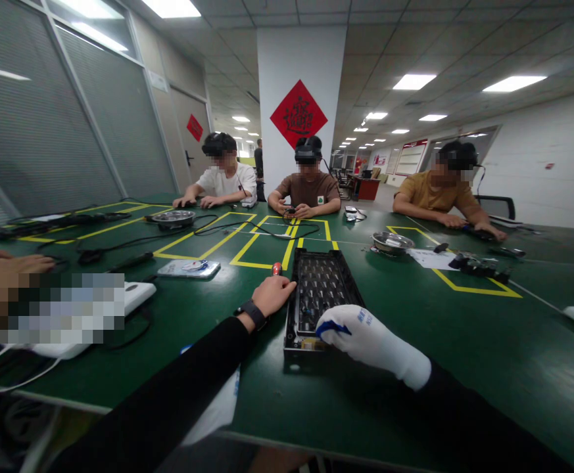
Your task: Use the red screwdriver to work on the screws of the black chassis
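Observation:
A long black case (323, 276) with rows of small compartments or openings lies on the green table in front of me. Bare, with a dark watch on the wrist, my left hand (271, 295) is curled at the case's left edge and seems to grip it. Just beyond its knuckles shows a red handle end (277, 269), perhaps a screwdriver's. My right hand (353, 328) wears a white glove with blue on the fingers. It is closed over the near right part of the case, its fingertips pointing inward; what they pinch is hidden. A yellowish part (311, 343) shows at the case's near end.
Left of me are another person's hand (20, 266) and a white device (136, 295) with a cable. A phone-like slab (188, 268) lies nearby. Metal bowls (392, 242), black cables and dark parts (481, 266) lie farther out. Several people with headsets sit across the table.

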### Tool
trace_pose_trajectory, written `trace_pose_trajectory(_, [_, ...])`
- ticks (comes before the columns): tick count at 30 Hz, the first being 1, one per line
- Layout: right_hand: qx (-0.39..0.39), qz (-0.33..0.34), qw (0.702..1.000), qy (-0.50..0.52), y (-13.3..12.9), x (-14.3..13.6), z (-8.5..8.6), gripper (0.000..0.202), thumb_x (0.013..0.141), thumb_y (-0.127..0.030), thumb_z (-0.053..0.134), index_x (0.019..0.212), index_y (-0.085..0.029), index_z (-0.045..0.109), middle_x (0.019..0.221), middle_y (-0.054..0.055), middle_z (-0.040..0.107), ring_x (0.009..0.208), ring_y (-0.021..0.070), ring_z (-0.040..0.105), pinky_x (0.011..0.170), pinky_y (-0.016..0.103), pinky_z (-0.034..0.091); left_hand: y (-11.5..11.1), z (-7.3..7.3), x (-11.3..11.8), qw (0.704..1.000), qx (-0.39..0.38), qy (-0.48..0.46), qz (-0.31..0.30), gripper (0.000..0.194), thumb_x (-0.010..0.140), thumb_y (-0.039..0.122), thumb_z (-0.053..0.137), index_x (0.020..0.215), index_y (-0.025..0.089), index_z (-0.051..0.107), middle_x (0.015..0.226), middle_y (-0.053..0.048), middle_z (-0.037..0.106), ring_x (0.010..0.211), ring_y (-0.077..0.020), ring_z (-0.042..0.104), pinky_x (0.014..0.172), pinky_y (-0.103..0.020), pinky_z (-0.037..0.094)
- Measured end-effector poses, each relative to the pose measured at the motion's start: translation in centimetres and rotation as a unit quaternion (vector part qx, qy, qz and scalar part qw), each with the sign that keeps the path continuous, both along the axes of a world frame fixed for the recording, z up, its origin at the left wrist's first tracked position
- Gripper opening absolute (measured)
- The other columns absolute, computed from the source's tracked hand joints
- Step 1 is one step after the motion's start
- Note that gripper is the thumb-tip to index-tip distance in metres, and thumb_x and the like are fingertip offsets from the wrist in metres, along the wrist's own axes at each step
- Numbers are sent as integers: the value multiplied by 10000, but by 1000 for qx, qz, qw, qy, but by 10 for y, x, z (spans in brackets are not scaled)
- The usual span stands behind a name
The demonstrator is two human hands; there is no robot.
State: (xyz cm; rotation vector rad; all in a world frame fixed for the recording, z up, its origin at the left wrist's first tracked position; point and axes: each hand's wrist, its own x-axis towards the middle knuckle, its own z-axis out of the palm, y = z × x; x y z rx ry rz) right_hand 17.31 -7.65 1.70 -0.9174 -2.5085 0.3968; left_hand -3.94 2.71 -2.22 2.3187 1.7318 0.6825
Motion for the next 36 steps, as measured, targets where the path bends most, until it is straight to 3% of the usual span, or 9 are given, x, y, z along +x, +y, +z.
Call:
trace_pose_trajectory(21, [-13, 13, 1000, 13, 0, 0, 1, 182, 850, -242, 440, 766, -165, 583, 765, 8, 617, 697, 102, 551, 698, 226, 421, -1, 2, 0, 1000, -9, -8, 0, 455, 835, 494, 346, 579, 171, 538, 659, -41, 588, 611, -141, 517, 554, -226, 287])
trace_pose_trajectory(36, [32, -5, 999, -1, -4, 0, 4, 182, 857, -243, 426, 844, -173, 594, 837, 26, 623, 759, 119, 558, 756, 253, 418, 0, 0, -1, 1000, -4, -8, -2, 464, 834, 500, 336, 561, 170, 514, 651, -42, 581, 630, -148, 519, 573, -228, 301])
